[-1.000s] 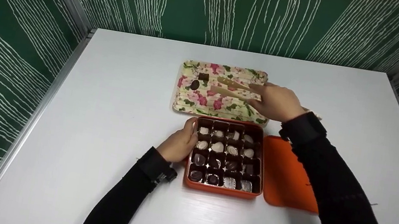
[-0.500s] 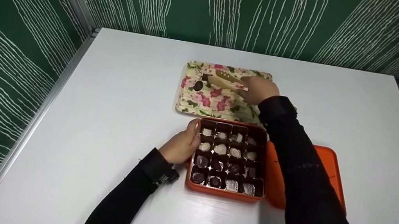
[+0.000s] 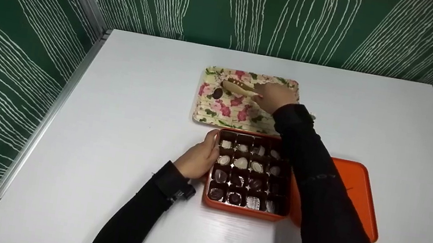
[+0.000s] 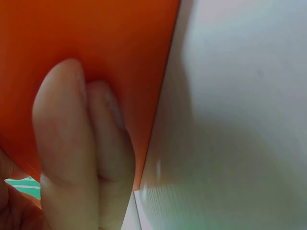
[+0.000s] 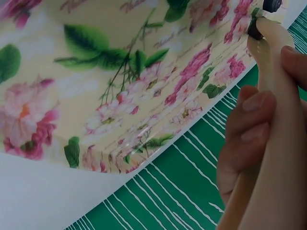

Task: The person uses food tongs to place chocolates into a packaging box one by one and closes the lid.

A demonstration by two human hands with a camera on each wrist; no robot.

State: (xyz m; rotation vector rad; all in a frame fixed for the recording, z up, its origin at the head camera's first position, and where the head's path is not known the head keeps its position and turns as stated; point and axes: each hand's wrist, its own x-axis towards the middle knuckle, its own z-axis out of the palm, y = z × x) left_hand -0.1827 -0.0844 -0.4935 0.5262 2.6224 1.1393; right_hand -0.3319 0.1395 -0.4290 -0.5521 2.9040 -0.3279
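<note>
My right hand [image 3: 274, 96] holds a pair of beige tongs [image 3: 240, 88] over the floral tray [image 3: 205, 113]. In the right wrist view the tong tips sit at a dark chocolate [image 5: 254, 29], with one tip on either side. A dark oval chocolate [image 3: 217, 93] lies beside them on the tray. My left hand [image 3: 197, 158] holds the left side of an orange-red box [image 3: 246, 211] of chocolates, thumb at the rim. Its fingers [image 4: 67, 129] press the orange outer wall in the left wrist view. White and dark chocolates fill the box's brown divided insert, one per compartment.
An orange lid [image 3: 356, 189] lies right of the box, partly covered by my right sleeve. The tray stands just behind the box on the white table [image 3: 132, 83]. Green walls [image 3: 212, 9] with white lines rise beyond the table edges.
My right hand has moved left and in over the tray. The tong tips have reached the square chocolate and come closer together. My left hand has stayed at the box.
</note>
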